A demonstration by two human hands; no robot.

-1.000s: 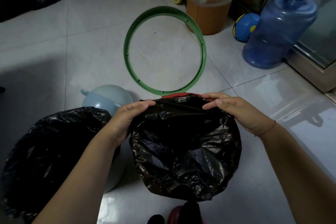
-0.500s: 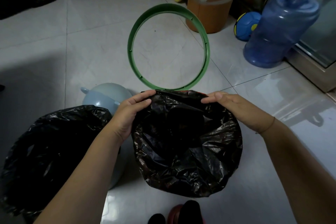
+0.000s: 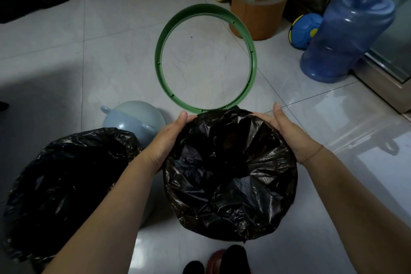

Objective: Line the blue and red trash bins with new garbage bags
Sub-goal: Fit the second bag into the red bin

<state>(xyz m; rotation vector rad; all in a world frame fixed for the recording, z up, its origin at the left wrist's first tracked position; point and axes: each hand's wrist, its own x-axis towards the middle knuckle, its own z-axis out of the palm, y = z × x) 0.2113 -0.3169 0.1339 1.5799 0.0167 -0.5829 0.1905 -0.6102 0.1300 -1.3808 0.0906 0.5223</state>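
Left hand (image 3: 169,140) and right hand (image 3: 287,133) cup the crinkled black plastic garbage bag (image 3: 229,173) at either side, fingers curled round its far rim. The bag sits spread open, just before the green plastic ring (image 3: 159,62) lying on the white tiled floor (image 3: 111,62).

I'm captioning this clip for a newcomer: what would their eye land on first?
The crinkled black garbage bag at bottom centre, spread open, the left hand and right hand holding its far edge. Just beyond it a green ring lies flat on the tiles. A big blue water jug stands at right; a second black bag fills the lower left.
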